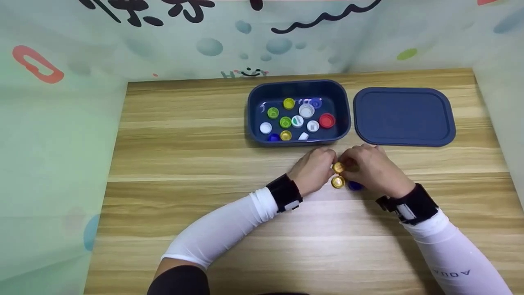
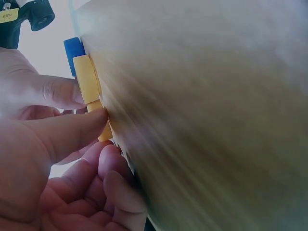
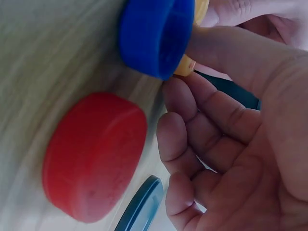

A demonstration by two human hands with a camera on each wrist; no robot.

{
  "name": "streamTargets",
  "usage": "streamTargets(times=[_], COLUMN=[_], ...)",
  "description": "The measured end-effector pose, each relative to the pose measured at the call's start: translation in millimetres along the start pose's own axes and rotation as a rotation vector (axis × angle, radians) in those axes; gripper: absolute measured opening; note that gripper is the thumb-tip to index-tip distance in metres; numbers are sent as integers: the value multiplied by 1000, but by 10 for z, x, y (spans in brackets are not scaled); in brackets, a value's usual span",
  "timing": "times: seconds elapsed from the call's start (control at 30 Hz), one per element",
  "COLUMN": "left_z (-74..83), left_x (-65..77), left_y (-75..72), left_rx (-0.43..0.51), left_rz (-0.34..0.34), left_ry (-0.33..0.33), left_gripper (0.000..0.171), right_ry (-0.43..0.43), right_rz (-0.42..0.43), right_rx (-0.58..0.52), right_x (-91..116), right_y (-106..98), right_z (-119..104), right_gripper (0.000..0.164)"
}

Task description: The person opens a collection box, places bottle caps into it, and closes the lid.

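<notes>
A gold bottle cap (image 1: 338,167) stands on the table between my two hands. My left hand (image 1: 313,170) pinches it between thumb and forefinger from the left. From the right, my right hand (image 1: 374,170) has its thumb and forefinger around the same cap, other fingers curled. A second gold cap (image 1: 338,182) lies just nearer to me, seen edge-on as a yellow cap (image 2: 86,79) in the left wrist view. Beside it is a blue cap (image 1: 354,186), partly under my right hand. A red cap (image 3: 96,156) lies below the right palm, hidden in the head view.
A dark blue box (image 1: 254,141) behind my hands holds several caps, among them white, green, yellow, blue and red ones. Its flat lid (image 1: 404,116) lies to the right of it. A printed cloth (image 1: 184,53) hangs along the table's back edge.
</notes>
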State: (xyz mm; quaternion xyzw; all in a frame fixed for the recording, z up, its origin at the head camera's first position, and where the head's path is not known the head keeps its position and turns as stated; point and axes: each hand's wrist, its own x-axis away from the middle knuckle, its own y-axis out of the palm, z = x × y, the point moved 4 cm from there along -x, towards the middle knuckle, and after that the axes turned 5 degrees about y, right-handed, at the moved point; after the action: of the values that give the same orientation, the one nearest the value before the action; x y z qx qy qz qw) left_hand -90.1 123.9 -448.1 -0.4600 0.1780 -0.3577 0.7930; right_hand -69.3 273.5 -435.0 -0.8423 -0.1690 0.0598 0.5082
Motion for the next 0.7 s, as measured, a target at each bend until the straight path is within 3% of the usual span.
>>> streamTargets(times=[0.27,0.7], left_z=[-1,73], left_x=[17,119], left_y=[8,-132], left_rx=[38,262], left_rz=[17,96], left_ry=[-12,-17], left_gripper=[16,16], right_ry=[15,-17], right_rz=[1,67], right_rx=[-3,-62], right_x=[12,87], right_y=[14,-156], right_z=[-13,-113], right_gripper=[24,19])
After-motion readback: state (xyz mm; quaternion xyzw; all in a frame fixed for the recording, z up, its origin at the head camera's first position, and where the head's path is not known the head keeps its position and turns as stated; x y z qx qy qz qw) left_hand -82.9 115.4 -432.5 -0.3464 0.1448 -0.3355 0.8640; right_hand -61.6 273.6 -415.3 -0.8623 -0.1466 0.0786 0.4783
